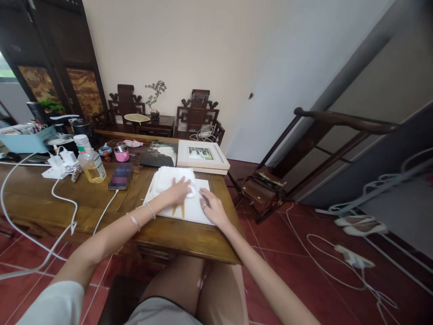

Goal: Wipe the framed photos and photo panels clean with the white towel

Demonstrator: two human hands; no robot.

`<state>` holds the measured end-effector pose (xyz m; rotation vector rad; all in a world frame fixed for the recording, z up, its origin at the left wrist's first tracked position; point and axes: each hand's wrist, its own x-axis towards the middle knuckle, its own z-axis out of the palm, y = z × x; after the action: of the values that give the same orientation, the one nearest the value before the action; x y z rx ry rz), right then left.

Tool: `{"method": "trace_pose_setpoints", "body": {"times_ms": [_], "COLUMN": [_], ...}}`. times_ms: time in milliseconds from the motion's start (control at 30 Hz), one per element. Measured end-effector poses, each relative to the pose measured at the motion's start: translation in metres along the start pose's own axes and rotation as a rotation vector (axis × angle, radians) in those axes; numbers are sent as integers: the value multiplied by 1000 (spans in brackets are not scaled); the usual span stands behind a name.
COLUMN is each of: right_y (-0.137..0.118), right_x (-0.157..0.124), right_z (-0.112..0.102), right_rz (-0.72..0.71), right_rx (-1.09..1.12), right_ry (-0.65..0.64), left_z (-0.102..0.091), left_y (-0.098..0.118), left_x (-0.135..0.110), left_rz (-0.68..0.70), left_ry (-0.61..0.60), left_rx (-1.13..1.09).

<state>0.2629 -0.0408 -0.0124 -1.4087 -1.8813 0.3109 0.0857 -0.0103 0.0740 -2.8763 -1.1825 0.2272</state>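
A folded white cloth (168, 177) lies on the left part of a flat white board (202, 218) at the table's edge. My left hand (180, 191) rests on the cloth with its fingers spread. By its fingertips is a rounded white piece (192, 192), and I cannot make out whether it belongs to the cloth. Flat on the right side of the board lies my right hand (214, 206), fingers stretched out, a ring on one of them. Between the hands a yellow-brown pointed shape (178, 211) shows on the board, partly covered by my left hand.
Behind the board are a white picture frame (221, 159) and a dark photo panel (157, 154). Leftward stand a phone (120, 176), a bottle of yellow liquid (92, 164), a pink cup (122, 154) and a charger-filled power strip (58, 168). A wooden chair (262, 187) is at right.
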Motion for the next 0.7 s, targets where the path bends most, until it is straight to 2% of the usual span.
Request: {"method": "trace_pose_setpoints", "body": {"times_ms": [200,300,400,500,567,633,700], "right_y": [3,4,3,1,1,1,1], "right_x": [0,0,0,0,-1,-1,-1], "right_z": [0,0,0,0,0,0,1], "right_rz": [-16,-25,-9,-2,-5,-8,-12], "right_rx": [22,24,13,16,24,30,30], "right_ry": [-19,-20,-14,-5,5,13,14], "left_z": [4,3,0,-1,0,4,8], "left_y": [59,64,43,7,-19,-39,-51], "left_x": [-73,-80,-56,-24,-10,-8,-17], "left_rz": [170,206,153,73,17,-48,-117], "left_ry": [-10,-20,-11,-18,-15,1,16], "left_rx": [64,49,18,-66,-146,-197,-191]}}
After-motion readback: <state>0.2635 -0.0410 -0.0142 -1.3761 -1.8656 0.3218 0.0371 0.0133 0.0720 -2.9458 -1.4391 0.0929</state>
